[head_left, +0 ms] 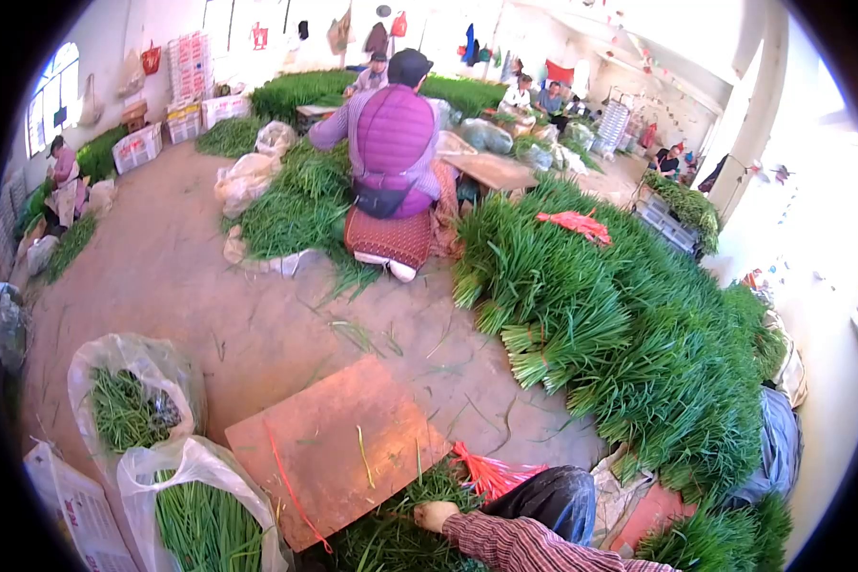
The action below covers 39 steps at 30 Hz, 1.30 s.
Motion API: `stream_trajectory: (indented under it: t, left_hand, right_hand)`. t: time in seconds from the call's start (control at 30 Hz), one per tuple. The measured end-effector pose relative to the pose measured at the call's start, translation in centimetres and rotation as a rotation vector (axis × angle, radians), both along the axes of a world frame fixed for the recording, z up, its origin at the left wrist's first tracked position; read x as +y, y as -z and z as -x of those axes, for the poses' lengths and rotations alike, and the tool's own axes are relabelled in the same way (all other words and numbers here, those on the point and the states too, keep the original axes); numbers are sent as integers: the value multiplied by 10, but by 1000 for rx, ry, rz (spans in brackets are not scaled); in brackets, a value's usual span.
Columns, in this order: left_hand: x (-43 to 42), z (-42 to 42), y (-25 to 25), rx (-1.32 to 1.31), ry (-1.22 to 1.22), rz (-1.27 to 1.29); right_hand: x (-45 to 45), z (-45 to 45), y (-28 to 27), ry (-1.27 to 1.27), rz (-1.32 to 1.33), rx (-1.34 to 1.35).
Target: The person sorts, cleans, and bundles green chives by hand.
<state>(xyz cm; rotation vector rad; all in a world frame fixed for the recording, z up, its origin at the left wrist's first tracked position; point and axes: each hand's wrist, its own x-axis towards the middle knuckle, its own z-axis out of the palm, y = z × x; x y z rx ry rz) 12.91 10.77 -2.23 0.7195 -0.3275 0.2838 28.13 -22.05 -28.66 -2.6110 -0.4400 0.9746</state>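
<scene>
Loose chive-like greens (pixel 381 548) are heaped along the near edge of the wooden board (pixel 338 443), blades crossing in mixed directions. The stacked bundles (pixel 582 315) off to the right are tidier, a lot of the pale cut ends aimed lower left with leafy tips up and right. White crate (pixel 84 515) beside the 2 plastic bags (pixel 193 381) has red print, too blurry to read. Right hand (pixel 434 516) is at the heap, fingers mostly hidden, so can't tell if they're pinching anything.
</scene>
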Motion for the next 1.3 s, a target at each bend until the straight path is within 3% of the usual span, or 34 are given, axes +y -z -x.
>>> stream_trajectory:
  t: [0.07,0.17,0.3,0.37,0.43,0.5,0.53,0.57,0.6,0.77,0.87,1.1,1.3]
  left_hand:
    - [-3,-1,-5,41,-22,-2]
    - [-9,5,-12,97,-63,1]
    - [-9,37,-12,140,-147,6]
    - [-7,65,-2,149,-215,13]
    - [-5,91,11,154,-278,17]
    - [1,69,37,69,-351,110]
    - [-3,72,34,98,-359,131]
    - [-13,67,21,118,-367,158]
    - [-12,66,16,133,-345,147]
    - [-11,61,8,140,-308,106]
    - [-14,61,6,149,-312,89]
    - [-14,60,2,216,-348,60]
    - [-11,53,-3,194,-278,24]
  right_hand:
    - [-5,6,-8,-37,-25,-96]
    - [-15,14,-28,86,-83,71]
    - [-20,25,-54,123,-161,90]
    - [-21,44,-76,111,-261,74]
    - [-32,49,-53,126,-493,134]
    - [-27,44,-111,272,-601,298]
    - [-29,37,-126,307,-862,349]
    - [-25,27,-167,396,-886,422]
    - [-18,16,-203,415,-785,344]
    - [6,-12,-289,446,-1142,264]
    - [39,-41,-267,502,-1127,252]
    - [111,-96,-150,506,-804,472]
    - [132,-108,-97,414,-541,365]
